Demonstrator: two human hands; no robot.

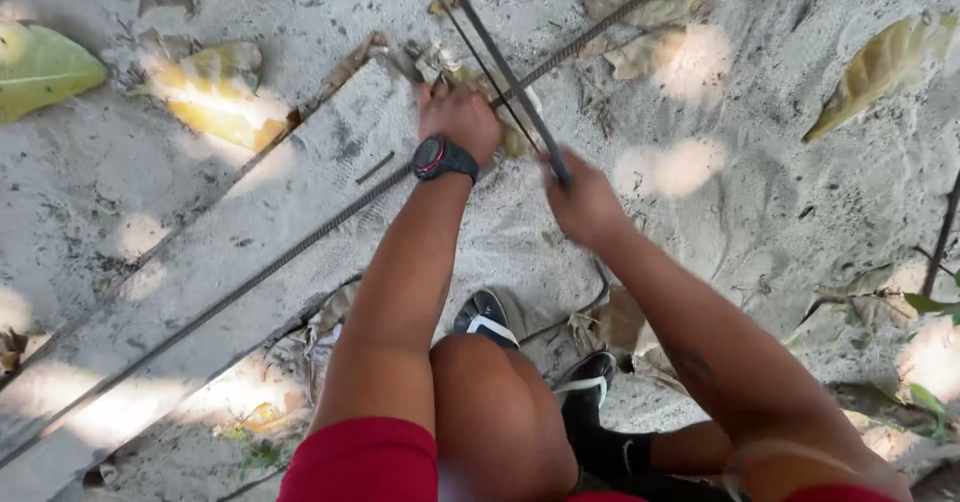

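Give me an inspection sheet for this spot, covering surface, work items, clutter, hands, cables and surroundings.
Surface: sandy ground, sun-dappled.
Job's things: long ribbed steel bar lying along a sandy wooden plank; second dark steel bar crossing it.
Clutter: dry yellow-brown leaves.
Grippers: left hand, black wristwatch, pressing where the bars cross; right hand gripping the second bar.
Cables: thin dark wire beside the second bar.
Surroundings: black sandals; green leaf.
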